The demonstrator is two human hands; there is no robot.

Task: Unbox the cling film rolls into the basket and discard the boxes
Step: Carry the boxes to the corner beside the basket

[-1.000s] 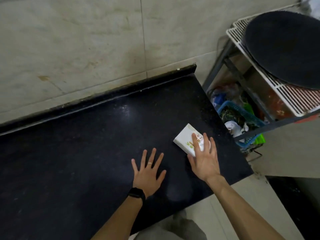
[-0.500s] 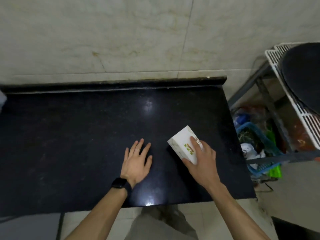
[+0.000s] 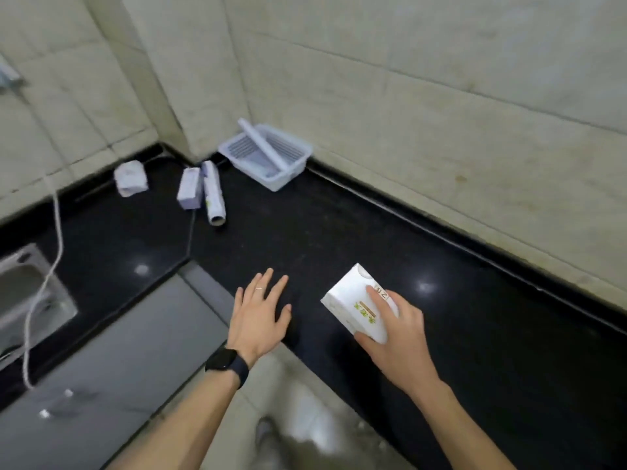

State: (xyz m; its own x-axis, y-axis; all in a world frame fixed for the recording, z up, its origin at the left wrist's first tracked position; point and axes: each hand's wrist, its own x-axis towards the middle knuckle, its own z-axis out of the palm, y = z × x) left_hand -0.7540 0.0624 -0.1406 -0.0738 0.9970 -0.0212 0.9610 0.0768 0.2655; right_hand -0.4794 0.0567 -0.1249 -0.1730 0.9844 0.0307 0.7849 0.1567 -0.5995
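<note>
R hand (image 3: 398,329) clamps white box (image 3: 359,301) on counter (image 3: 339,232); L hand (image 3: 261,315) flat, fingers apart, empty, just beside it. Risk: loose grip lets box slip off near edge. Vs 0.5 s ago: view swung left, basket (image 3: 266,157) w/ roll (image 3: 263,145) now visible far ahead of hands.

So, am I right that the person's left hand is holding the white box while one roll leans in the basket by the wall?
Not quite: the head view shows the right hand holding the white box. The left hand lies open and flat on the black counter. The rest holds: one roll leans in the basket by the wall.
</note>
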